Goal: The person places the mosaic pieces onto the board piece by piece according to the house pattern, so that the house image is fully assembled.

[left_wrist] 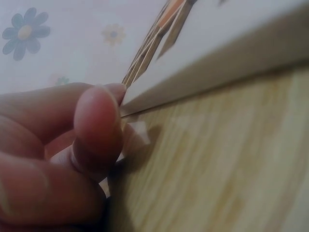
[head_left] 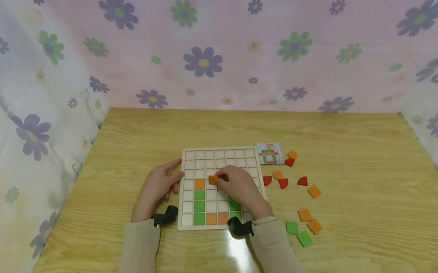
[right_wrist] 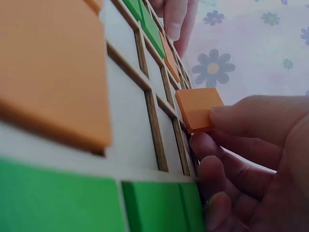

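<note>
A wooden grid board lies on the table. Between thumb and fingers, my right hand pinches an orange square tile, held tilted over the board's middle cells. My left hand touches the board's left edge with index finger and thumb; in the left wrist view its fingertips are by the board's side. A column of green tiles fills cells at the left, with an orange tile above it. Orange tiles sit in the bottom row. More green tiles are partly hidden under my right hand.
A pattern card lies by the board's upper right corner. Right of the board are scattered orange squares, green squares, red quarter-round pieces and orange discs. Flowered cloth hangs behind the table.
</note>
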The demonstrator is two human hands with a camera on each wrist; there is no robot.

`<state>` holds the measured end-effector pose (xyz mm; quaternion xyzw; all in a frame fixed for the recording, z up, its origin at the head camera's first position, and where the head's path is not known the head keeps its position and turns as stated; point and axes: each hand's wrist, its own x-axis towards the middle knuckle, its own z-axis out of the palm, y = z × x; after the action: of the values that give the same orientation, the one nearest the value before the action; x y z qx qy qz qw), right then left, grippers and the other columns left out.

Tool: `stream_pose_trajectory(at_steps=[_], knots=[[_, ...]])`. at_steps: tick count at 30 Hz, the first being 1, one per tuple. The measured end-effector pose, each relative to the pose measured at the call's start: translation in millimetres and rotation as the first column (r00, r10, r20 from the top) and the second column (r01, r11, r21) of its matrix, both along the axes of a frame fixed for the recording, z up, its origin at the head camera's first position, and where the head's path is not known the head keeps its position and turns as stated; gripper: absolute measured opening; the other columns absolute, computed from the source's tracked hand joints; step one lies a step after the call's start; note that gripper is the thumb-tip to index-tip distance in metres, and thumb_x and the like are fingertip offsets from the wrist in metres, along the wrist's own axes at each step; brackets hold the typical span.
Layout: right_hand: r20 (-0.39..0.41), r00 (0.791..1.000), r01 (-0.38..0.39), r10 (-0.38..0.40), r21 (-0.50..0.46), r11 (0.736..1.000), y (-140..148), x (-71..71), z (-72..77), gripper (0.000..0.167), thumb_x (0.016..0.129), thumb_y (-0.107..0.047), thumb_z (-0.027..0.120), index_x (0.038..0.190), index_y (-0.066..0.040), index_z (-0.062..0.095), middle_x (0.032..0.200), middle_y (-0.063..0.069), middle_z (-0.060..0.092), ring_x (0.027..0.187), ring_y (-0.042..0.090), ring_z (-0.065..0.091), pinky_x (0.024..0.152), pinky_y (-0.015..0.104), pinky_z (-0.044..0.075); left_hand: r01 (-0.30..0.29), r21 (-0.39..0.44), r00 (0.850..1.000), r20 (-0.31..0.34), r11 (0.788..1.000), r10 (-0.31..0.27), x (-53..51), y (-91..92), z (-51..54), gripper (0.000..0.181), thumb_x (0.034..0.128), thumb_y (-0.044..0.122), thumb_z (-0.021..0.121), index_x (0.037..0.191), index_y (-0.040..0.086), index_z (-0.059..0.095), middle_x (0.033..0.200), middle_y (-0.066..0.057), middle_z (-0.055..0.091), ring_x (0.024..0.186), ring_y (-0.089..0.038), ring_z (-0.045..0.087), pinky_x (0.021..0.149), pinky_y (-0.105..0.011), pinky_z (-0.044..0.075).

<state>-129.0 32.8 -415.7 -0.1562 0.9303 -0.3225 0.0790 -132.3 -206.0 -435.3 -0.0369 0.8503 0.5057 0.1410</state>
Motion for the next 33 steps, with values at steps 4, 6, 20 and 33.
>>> stream_pose_trajectory(at_steps=[4,6,20,33], knots=[[-0.025,1.0,-0.018,0.019,0.004,1.0,-2,-1.0,-0.4,0.017,0.086,-0.024,0.06,0.1,-0.018,0.067,0.092,-0.005,0.061,0.077,0.011,0.053,0.069,0.028,0.044,-0.002,-0.008,1.0,0.002,1.0,0.002,-1.0,0.7,0.7,0.049,0.0861,0.039,0.057,0.132,0.032,0.042,0.056,-0.012,0.057,0.033,-0.018,0.038,0.033,-0.033,0.039],[-0.036,0.999,-0.03,0.03,0.007,1.0,-3,-1.4,-1.0,0.016,0.085,-0.023,0.06,0.1,-0.02,0.065,0.087,-0.008,0.06,0.073,0.009,0.051,0.066,0.026,0.043,0.007,-0.019,1.0,-0.002,1.0,-0.007,-1.2,0.5,0.8,0.049,0.0863,0.039,0.057,0.133,0.032,0.042,0.056,-0.012,0.057,0.033,-0.018,0.039,0.034,-0.033,0.039],[-0.049,0.998,-0.023,0.026,0.05,0.998,-12,1.6,-1.6,0.01,0.083,-0.021,0.063,0.093,-0.021,0.066,0.081,-0.008,0.051,0.069,0.008,0.049,0.06,0.025,0.041,0.008,-0.03,1.0,-0.009,1.0,-0.008,-1.0,-0.1,2.4,0.049,0.0866,0.039,0.056,0.133,0.031,0.042,0.056,-0.011,0.057,0.033,-0.018,0.039,0.034,-0.033,0.039],[-0.026,0.999,-0.037,0.037,-0.003,0.999,-8,3.8,1.1,0.01,0.084,-0.024,0.062,0.092,-0.02,0.064,0.081,-0.009,0.052,0.071,0.009,0.048,0.063,0.025,0.042,0.008,-0.003,1.0,0.007,1.0,-0.008,-0.2,-1.1,1.9,0.049,0.0864,0.039,0.056,0.133,0.032,0.042,0.057,-0.012,0.057,0.034,-0.018,0.039,0.034,-0.034,0.04]])
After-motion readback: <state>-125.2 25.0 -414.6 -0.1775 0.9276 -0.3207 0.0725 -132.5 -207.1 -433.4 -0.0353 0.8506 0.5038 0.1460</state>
